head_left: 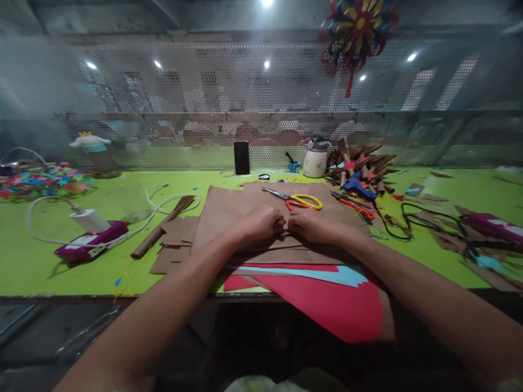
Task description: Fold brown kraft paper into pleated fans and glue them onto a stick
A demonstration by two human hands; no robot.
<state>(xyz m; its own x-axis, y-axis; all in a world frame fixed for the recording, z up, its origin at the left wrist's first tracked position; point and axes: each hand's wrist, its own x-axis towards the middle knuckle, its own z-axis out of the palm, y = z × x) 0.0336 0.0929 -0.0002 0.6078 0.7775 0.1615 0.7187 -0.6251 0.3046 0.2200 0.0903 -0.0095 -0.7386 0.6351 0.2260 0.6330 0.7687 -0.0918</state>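
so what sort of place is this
Probably a craft workshop: brown paper sheets and scissors lie on a green worktable, a heap of small colourful cut-outs sits at the far left, and what looks like a blue glue gun lies to the right.

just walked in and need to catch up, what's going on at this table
A person's left hand and right hand are close together on brown paper, fingers curled; whether they pinch anything is unclear. Scissors lie just beyond them. Red paper and light blue paper stick out at the near side, the red hanging past the table edge.
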